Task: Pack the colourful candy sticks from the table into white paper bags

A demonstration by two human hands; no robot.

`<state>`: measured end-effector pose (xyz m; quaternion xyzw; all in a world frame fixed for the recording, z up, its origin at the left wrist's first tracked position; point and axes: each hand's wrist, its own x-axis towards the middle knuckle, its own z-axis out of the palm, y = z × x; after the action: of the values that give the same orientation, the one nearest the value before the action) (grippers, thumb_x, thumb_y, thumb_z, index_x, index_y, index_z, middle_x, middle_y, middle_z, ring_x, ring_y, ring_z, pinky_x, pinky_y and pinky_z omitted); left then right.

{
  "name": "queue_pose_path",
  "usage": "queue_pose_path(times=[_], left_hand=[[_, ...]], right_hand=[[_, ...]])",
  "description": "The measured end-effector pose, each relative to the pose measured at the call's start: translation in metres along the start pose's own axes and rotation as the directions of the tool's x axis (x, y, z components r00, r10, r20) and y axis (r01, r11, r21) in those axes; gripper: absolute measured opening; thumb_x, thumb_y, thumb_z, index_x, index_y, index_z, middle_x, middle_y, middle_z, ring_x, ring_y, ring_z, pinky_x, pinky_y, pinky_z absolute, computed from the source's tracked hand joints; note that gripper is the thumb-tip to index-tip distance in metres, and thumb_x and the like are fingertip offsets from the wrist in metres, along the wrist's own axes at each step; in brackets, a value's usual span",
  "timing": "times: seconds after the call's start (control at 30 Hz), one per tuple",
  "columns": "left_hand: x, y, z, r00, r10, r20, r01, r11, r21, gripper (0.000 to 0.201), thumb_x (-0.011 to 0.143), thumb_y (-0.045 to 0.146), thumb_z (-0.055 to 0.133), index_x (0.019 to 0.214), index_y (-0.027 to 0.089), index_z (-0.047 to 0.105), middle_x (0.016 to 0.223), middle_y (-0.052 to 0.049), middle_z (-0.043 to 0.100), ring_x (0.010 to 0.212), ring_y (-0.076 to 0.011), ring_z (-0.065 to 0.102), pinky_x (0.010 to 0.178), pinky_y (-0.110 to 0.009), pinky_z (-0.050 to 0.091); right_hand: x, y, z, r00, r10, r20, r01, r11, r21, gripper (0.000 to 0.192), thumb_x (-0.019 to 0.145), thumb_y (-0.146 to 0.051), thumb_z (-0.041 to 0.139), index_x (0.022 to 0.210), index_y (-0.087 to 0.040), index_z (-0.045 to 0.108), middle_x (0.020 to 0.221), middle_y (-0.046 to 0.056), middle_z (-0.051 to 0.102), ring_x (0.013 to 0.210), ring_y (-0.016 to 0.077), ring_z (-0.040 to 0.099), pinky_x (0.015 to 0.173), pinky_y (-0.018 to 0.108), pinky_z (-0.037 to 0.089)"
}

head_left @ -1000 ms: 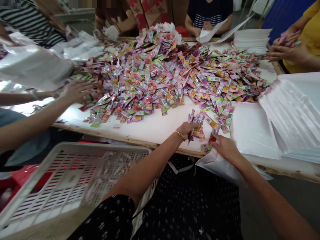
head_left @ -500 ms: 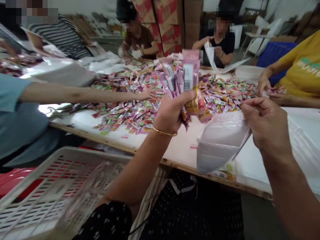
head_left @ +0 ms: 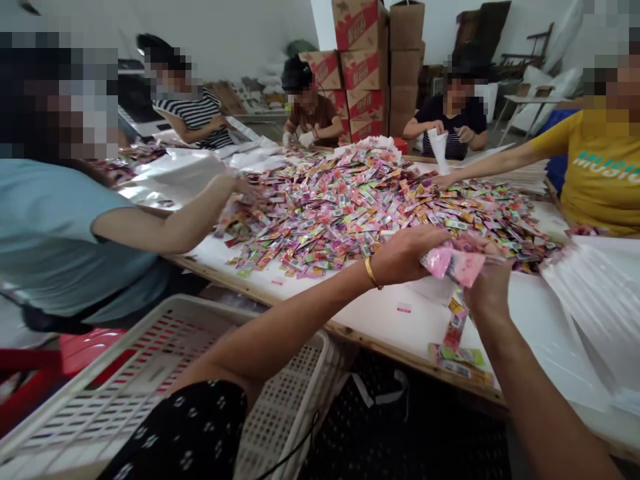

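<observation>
My left hand [head_left: 413, 253], with a gold bracelet at the wrist, is closed around a bunch of small pink snack packets [head_left: 457, 263] above the table's front part. My right hand [head_left: 490, 287] is up against the bunch from the right, its fingers curled, blurred and partly hidden. A pale translucent part of the white plastic bag [head_left: 431, 289] shows below the packets between my hands; most of it is hidden. Several loose packets [head_left: 455, 327] lie at the front edge beneath my hands. Beyond spreads a large heap of colourful packets [head_left: 345, 207].
A stack of white bags [head_left: 595, 287] lies at the right. Below the wooden table edge [head_left: 240, 287] stands a white plastic basket [head_left: 165, 303]. Co-workers sit around the table; a blue-sleeved arm [head_left: 165, 230] and a yellow-sleeved arm [head_left: 495, 160] reach to the heap. Cartons [head_left: 363, 67] are stacked behind.
My left hand has moved right and down with the packets, and my right hand has come in to meet it. The yellow-sleeved person now reaches into the heap; the blue-sleeved arm has drawn back.
</observation>
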<state>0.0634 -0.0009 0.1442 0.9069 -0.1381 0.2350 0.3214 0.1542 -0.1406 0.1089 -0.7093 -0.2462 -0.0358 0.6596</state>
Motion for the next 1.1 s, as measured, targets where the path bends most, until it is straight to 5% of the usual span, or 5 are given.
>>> queue_pose_path(times=[0.13,0.37,0.6,0.87,1.1], left_hand=[[0.003,0.007,-0.008,0.991,0.037,0.132,-0.039,0.999,0.013,0.014,0.077,0.022,0.064,0.090,0.018,0.065,0.089,-0.008,0.066,0.088,-0.0184,0.060,0.085,-0.026,0.042],[0.018,-0.007,-0.017,0.985,-0.065,0.158,0.056,0.996,0.062,0.023,0.076,0.024,0.068,0.098,0.015,0.066,0.091,-0.006,0.069,0.086,-0.0169,0.063,0.078,-0.021,0.040],[0.024,-0.003,-0.018,0.919,0.003,0.393,-0.081,0.980,0.180,0.033,0.077,0.023,0.067,0.110,0.019,0.066,0.102,-0.004,0.071,0.088,-0.0145,0.064,0.077,-0.020,0.042],[0.038,0.014,-0.026,0.794,-0.300,0.528,0.009,0.875,0.484,0.019,0.070,0.032,0.070,0.080,0.016,0.071,0.073,-0.002,0.070,0.067,-0.0144,0.061,0.061,-0.021,0.039],[0.037,-0.006,-0.017,0.885,-0.292,0.363,0.079,0.863,0.499,0.043,0.078,0.042,0.064,0.115,0.021,0.064,0.113,-0.005,0.069,0.096,-0.0187,0.064,0.075,-0.022,0.042]], right_hand=[[-0.001,-0.003,-0.006,0.991,0.132,-0.025,-0.120,0.953,0.277,0.032,0.069,-0.041,0.068,0.089,-0.018,0.060,0.066,-0.003,0.056,0.054,0.0110,0.050,0.055,0.024,0.042],[-0.003,0.000,-0.012,0.999,0.026,0.019,-0.030,0.976,0.218,0.024,0.073,-0.035,0.069,0.090,-0.018,0.064,0.068,-0.002,0.060,0.055,0.0095,0.051,0.054,0.021,0.042],[-0.003,0.009,-0.022,0.990,0.062,-0.127,-0.027,0.964,0.263,0.028,0.070,-0.038,0.074,0.088,-0.017,0.066,0.062,-0.003,0.055,0.051,0.0087,0.044,0.049,0.022,0.034],[-0.008,-0.003,-0.019,0.982,-0.075,-0.171,0.087,0.994,0.067,0.027,0.078,-0.041,0.067,0.088,-0.016,0.067,0.060,-0.002,0.054,0.049,0.0093,0.046,0.049,0.023,0.035],[-0.004,-0.002,-0.021,0.982,-0.081,-0.169,0.091,0.995,0.050,0.025,0.078,-0.039,0.068,0.086,-0.016,0.067,0.061,-0.002,0.053,0.051,0.0080,0.042,0.050,0.022,0.032]])
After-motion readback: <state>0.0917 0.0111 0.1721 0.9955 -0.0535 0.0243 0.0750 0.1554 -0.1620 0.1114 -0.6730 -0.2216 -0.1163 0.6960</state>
